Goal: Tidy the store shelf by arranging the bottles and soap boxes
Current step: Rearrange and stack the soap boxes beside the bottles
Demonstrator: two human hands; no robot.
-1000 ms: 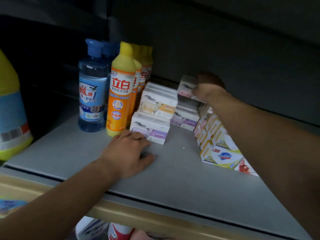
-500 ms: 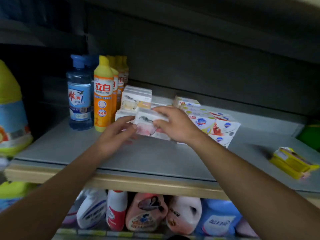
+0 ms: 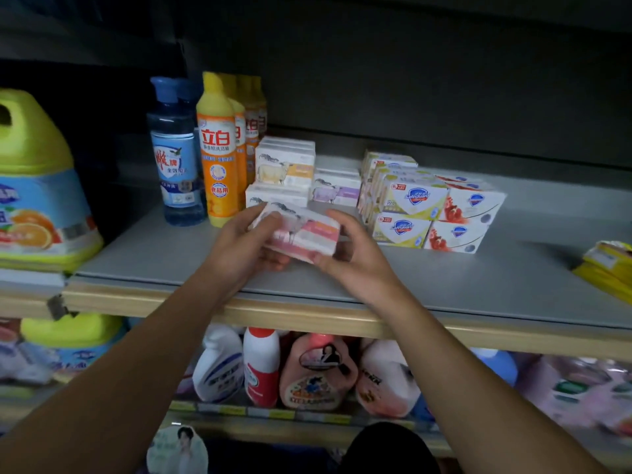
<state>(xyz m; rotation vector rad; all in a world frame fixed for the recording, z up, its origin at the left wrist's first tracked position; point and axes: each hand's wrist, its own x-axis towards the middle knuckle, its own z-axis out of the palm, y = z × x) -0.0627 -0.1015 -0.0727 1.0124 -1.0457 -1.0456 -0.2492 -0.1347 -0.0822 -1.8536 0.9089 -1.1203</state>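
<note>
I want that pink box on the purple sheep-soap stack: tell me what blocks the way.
Nothing visible does. Both hands hold the pink soap box above the shelf front; the purple soap box behind has its top bare.

A large yellow-capped plastic jug with an orange-fruit label (image 3: 37, 186) stands far left. Flat yellow packets (image 3: 607, 268) lie at the right edge. Assorted white, red and pink detergent bottles (image 3: 301, 371) crowd the lower shelf.

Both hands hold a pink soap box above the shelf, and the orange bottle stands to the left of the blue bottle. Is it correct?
Not fully. In the head view the orange bottle stands right of the blue bottle. Both hands, left hand and right hand, do hold the pink soap box.
</note>
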